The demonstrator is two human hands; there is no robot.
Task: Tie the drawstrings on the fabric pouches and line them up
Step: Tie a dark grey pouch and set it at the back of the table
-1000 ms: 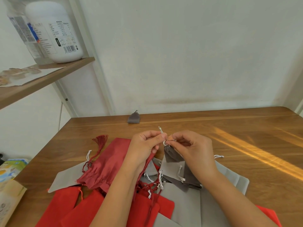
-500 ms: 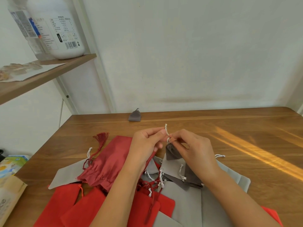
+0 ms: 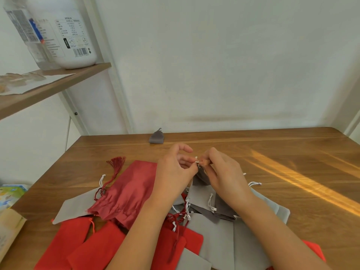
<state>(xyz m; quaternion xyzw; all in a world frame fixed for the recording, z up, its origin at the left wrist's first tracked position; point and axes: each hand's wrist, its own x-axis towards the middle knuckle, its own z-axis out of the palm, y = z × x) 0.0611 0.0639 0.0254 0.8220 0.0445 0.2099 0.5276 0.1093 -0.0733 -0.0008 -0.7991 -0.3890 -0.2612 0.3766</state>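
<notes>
**While Both Hands Pinch the Drawstring**

Where the tabletop (image 3: 292, 152) lies nearest, loose red pouches (image 3: 91, 248) and grey pouches (image 3: 220, 236) overlap. Above them, the left hand (image 3: 175, 172) and right hand (image 3: 224, 172) each close a fingertip grip on the white drawstring (image 3: 196, 160) of a dark grey pouch (image 3: 200, 177), which hangs below. A small grey pouch (image 3: 156, 137) sits at the far edge.
</notes>
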